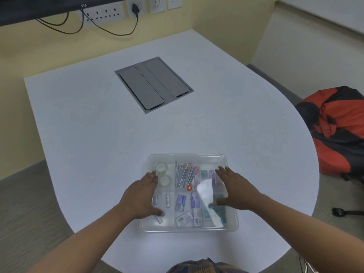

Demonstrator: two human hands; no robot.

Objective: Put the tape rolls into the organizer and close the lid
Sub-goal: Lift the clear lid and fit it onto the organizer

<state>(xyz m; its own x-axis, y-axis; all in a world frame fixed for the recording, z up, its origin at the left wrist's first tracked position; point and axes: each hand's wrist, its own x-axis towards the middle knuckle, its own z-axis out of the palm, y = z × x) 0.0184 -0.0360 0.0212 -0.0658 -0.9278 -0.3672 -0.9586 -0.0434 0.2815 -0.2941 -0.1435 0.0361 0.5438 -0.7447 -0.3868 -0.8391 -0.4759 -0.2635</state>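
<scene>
A clear plastic organizer (187, 157) sits on the white table near its front edge, with its transparent lid lying flat on top. Two clear tape rolls (163, 173) rest in its far left compartment, seen through the lid. My left hand (140, 196) lies flat on the lid's left side, fingers spread, its fingertips beside the rolls. My right hand (235, 189) lies flat on the lid's right side, fingers spread. Neither hand grips anything. Pens, clips and small packets fill the other compartments.
A grey flush cable hatch (154, 84) is set into the table (88, 125) farther back. An orange and black bag (338, 129) rests on a chair to the right. Wall sockets and black cables (110, 15) run along the far wall.
</scene>
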